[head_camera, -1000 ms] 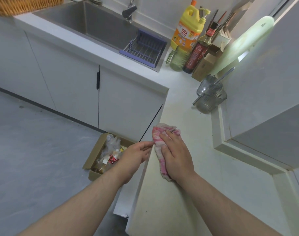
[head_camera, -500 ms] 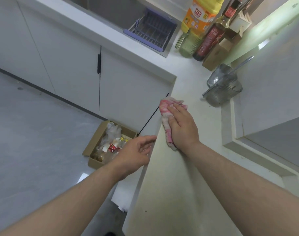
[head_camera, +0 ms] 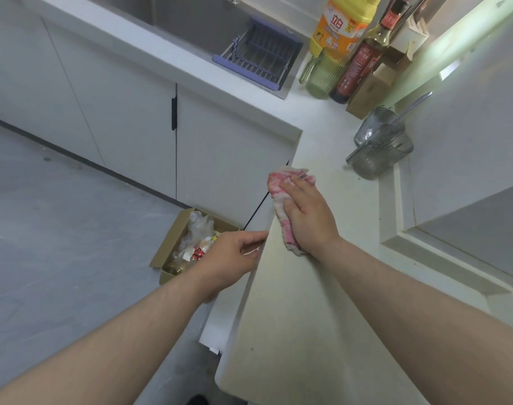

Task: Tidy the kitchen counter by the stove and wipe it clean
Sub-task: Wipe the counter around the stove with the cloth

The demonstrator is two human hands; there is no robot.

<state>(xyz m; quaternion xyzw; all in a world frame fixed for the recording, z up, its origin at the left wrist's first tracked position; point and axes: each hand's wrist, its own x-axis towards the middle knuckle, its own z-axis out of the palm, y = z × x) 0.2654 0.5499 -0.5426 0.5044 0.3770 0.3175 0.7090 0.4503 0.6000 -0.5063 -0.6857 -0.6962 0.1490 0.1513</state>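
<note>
Pink cloth lies at front edge of table, near inner corner. I see right hand flat on it, fingers straight, pressing down. Left hand just off table edge, fingers loosely curled, holding nothing. Cardboard box on floor below. Glass jugs beyond cloth, by wall.

There was one sink with one rack at its right end, and just right of it stood two bottles, a yellow bottle and a dark bottle, one green jug and one carton. Further right of the sink were two clear cups, the far cup and the near cup, with one metal handle sticking out. In front of the sink were two hands, the left hand and the right hand, one pink cloth and one cardboard box on the floor.
</note>
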